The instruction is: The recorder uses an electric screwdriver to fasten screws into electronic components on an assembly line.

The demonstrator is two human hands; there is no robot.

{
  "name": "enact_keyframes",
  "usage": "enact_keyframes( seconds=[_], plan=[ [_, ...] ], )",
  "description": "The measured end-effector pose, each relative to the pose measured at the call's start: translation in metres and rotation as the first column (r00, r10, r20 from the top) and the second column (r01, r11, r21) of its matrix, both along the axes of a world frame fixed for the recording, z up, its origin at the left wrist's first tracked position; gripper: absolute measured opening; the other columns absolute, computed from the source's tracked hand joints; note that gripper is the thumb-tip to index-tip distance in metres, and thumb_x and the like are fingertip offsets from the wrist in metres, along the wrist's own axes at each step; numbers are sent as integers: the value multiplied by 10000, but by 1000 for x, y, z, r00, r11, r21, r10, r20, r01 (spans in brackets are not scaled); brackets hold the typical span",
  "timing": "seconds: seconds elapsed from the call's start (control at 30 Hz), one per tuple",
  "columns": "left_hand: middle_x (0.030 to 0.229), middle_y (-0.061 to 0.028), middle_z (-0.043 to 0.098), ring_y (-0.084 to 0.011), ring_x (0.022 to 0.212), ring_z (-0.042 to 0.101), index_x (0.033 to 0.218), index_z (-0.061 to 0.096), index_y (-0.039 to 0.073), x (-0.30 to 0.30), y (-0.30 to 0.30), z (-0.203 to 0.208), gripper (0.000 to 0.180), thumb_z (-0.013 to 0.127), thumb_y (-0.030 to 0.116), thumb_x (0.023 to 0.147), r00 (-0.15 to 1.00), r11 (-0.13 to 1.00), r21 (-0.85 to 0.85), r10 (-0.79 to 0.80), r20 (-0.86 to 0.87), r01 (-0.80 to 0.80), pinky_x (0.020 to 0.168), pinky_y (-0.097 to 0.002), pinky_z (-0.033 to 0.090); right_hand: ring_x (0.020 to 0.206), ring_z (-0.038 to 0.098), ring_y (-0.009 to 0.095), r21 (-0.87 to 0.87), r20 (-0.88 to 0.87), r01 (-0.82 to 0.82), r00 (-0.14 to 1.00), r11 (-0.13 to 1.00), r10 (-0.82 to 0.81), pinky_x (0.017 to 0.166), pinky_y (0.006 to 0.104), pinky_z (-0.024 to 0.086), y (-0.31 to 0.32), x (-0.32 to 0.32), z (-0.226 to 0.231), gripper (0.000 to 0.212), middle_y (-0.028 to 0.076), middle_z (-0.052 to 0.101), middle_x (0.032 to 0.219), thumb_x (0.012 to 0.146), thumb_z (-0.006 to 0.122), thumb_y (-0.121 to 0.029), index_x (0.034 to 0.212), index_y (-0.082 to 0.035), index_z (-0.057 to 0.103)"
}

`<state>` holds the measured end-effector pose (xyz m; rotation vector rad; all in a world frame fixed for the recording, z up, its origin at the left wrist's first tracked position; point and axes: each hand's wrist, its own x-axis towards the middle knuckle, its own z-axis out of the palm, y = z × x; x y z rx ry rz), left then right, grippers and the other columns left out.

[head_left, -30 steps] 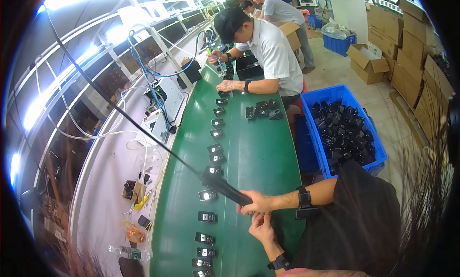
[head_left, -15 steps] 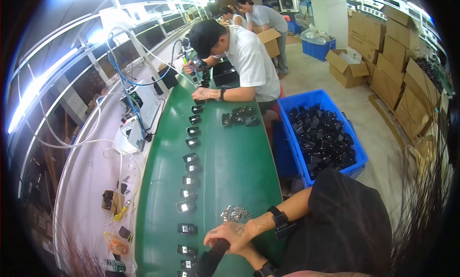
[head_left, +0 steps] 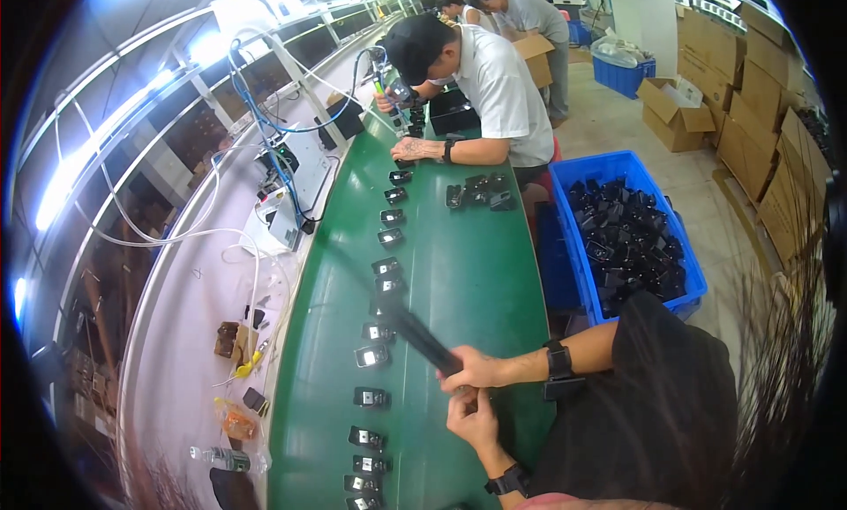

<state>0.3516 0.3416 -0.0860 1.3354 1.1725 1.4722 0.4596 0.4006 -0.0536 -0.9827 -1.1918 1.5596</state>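
Note:
My right hand [head_left: 477, 370] is closed round one end of a long black bar-shaped tool [head_left: 426, 337]. The tool slants up and to the left over the green belt [head_left: 468, 272], its far end smeared by motion. Just below, my left hand [head_left: 474, 419] is closed, with thumb and fingers pinched close under the right fist; what lies in the pinch is too small to tell. To the left of both hands runs a row of small black plastic housings [head_left: 371, 396] with shiny faces. The tool's far end passes over part of that row.
A co-worker in a white shirt [head_left: 507, 86] works farther up the belt beside a cluster of black housings [head_left: 476, 193]. A blue crate [head_left: 589, 285] heaped with black parts stands right. On the left ledge lie a bottle [head_left: 221, 458] and yellow-handled tool [head_left: 250, 363].
My view has shifted, so the scene sits farther right and higher. The black tool has swung from pointing down-left to up-left. The small metal parts seen beside my hands are now hidden.

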Motion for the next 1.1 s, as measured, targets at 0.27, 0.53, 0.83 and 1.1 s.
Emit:
enact_keyframes(
  seconds=[0.27,0.53,0.83,1.1],
  plan=[
    [772,-120,638,-231,687,627,739,641,-35,-7,-2,-20,107,738,9,739,864,970,233,170,-474,-63,660,-326,497,777,596,128,121,-254,97,965,988,-64,681,278,489,-34,7,-18,282,47,614,852,775,677,-17,1026,-6,549],
    [737,-86,634,-161,690,619,762,634,-41,-5,-5,-19,161,757,61,779,955,997,26,72,-287,-67,670,-286,490,758,639,175,95,148,149,976,984,-162,682,328,508,-16,-2,9,422,94,646,836,807,729,-205,1118,1,531],
    [862,-28,640,-201,803,655,1006,624,-63,-18,14,-50,250,722,89,834,974,973,52,224,45,-226,750,-311,526,802,640,345,529,556,-161,807,833,-197,701,425,485,-34,-56,45,404,135,645,824,688,709,-274,1020,-80,585],
    [908,-47,642,-197,813,653,1058,603,-71,-17,4,-52,271,696,69,846,950,951,79,303,-70,-298,757,-307,530,807,638,327,640,407,-274,913,718,-15,697,433,481,-37,-52,56,325,100,651,811,680,697,-228,966,-97,615]
  ],
)
